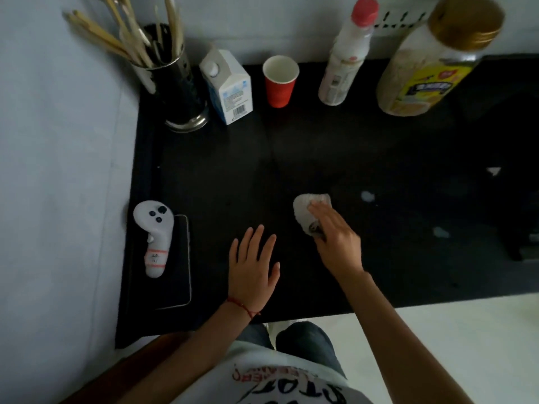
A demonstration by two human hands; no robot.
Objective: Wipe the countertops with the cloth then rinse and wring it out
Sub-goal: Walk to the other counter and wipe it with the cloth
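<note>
the black, flat-topped desk fills most of the view, butting against a pale wall on the left and at the back. along its far edge stand, from right to left, a large clear plastic jar with a gold lid and yellow label, a tall white bottle with a pink cap, a red paper cup with a white inside, a small white and blue carton, and a shiny metal holder full of wooden utensils. near the left edge a white handheld controller with dark buttons lies on top of a flat black phone.

the left hand rests palm down on the desk, fingers spread, its grip wide and holding nothing; a red string bracelet circles its wrist. the right hand lies just beside it to the right, its flat fingers pressing on a crumpled light grey cloth. the cloth sits under and beyond the fingertips, bunched on the desk surface, with most of it showing ahead of the grip toward the far side. the fingers press down on it rather than close around it.

a few small pale wet spots mark the desk to the right of the cloth, apart from it.
</note>
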